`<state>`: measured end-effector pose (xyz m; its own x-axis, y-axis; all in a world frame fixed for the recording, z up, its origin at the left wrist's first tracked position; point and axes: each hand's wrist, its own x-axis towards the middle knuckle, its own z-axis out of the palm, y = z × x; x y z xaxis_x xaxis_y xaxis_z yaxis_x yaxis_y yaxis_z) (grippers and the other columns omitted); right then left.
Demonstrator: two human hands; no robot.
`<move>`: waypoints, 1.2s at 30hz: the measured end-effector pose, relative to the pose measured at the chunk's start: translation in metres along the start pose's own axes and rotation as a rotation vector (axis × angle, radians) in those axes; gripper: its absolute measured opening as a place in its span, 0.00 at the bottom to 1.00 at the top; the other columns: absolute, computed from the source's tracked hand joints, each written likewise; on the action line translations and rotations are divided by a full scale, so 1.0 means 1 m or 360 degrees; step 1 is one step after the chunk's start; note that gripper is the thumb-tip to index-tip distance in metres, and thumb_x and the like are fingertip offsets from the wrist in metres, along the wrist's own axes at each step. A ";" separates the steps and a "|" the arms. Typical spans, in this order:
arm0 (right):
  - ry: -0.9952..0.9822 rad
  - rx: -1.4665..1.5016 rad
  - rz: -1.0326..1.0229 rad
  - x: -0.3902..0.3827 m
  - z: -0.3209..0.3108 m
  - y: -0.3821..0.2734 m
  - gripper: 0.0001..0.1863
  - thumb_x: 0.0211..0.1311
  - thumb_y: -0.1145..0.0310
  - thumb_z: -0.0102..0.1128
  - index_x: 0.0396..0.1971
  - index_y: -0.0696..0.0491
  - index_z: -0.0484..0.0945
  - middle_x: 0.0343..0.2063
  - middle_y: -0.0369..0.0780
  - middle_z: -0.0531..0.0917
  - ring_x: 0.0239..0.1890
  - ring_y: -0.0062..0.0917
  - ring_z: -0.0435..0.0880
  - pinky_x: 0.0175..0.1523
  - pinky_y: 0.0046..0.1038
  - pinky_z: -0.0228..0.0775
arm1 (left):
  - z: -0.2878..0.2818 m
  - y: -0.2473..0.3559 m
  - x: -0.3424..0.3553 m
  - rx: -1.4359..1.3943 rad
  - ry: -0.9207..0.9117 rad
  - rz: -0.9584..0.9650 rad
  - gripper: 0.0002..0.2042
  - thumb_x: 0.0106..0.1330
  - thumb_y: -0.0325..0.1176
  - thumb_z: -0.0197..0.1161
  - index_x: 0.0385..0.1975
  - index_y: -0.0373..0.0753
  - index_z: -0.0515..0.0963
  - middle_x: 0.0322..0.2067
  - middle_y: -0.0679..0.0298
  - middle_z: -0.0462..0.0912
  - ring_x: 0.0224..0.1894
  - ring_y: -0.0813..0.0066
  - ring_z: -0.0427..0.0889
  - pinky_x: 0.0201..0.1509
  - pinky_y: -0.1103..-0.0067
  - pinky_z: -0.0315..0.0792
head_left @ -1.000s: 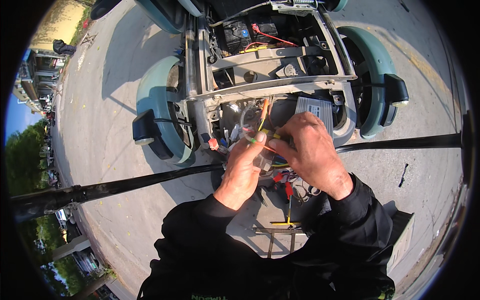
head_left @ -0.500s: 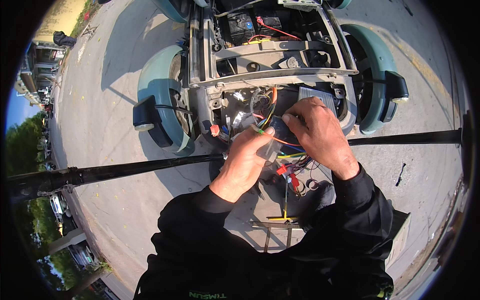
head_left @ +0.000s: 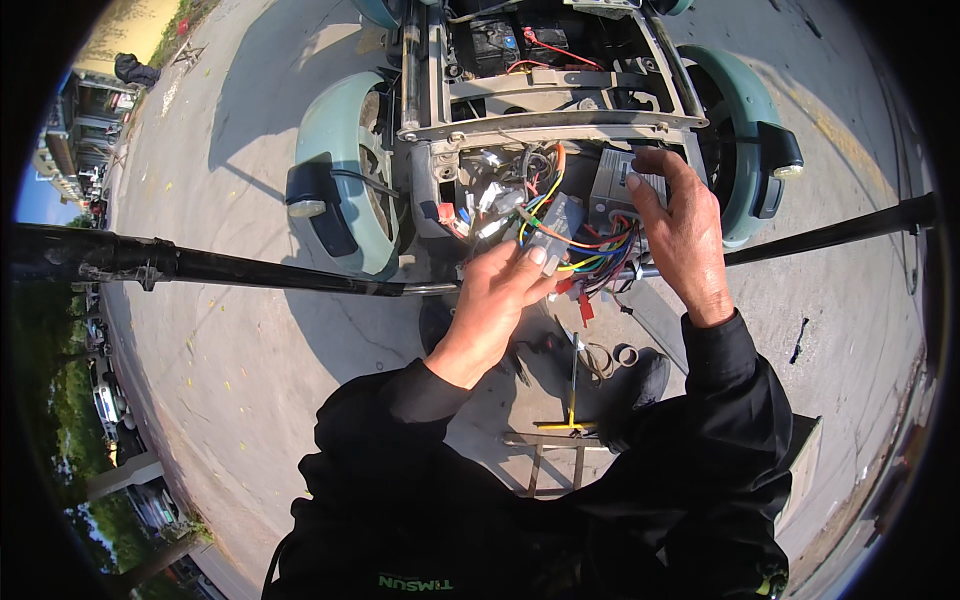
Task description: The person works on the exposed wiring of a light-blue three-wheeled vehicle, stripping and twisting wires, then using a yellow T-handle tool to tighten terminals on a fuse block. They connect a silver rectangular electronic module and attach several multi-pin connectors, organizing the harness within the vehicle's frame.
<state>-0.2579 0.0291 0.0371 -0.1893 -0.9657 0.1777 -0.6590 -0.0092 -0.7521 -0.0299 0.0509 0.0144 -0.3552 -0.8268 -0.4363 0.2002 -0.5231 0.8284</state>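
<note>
My left hand point(head_left: 500, 305) holds a grey, partly see-through plastic box point(head_left: 558, 228) between thumb and fingers, among the wires at the front of a vehicle frame. Coloured wires point(head_left: 600, 255) run across and beneath this box; a thin orange one crosses its face. To the right, my right hand point(head_left: 688, 235) hovers at the right end of a silver finned metal box point(head_left: 612, 190). Its thumb and forefinger are apart over that box; whether they touch it I cannot tell. White plugs point(head_left: 492, 200) and a red connector point(head_left: 447, 213) sit left of the grey box.
A black handlebar point(head_left: 300, 280) crosses in front of me. Green fenders point(head_left: 325, 130) with black lamps flank the frame point(head_left: 560, 130). Batteries point(head_left: 495, 48) with red cables lie farther back. Below are a yellow-handled tool point(head_left: 572, 425), a tape roll point(head_left: 627, 355) and a metal stand point(head_left: 535, 465).
My right hand has left the grey box and moved right to the silver finned box. My left hand keeps the grey box. The handlebar has swung, its left end now higher.
</note>
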 end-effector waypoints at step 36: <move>0.0130 -0.0889 -0.0935 -0.041 0.028 -0.029 0.25 0.62 0.76 0.60 0.61 0.52 0.77 0.63 0.42 0.79 0.67 0.38 0.74 0.73 0.43 0.62 | -0.029 0.008 -0.021 0.1867 0.0542 0.1156 0.09 0.64 0.25 0.66 0.44 0.35 0.80 0.36 0.50 0.86 0.35 0.49 0.87 0.38 0.64 0.78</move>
<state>-0.2106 0.0616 0.0342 0.2622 -0.8213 0.5066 -0.9290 -0.3569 -0.0977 0.0058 0.0580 0.0201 -0.2354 -0.9298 0.2830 -0.6810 0.3656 0.6346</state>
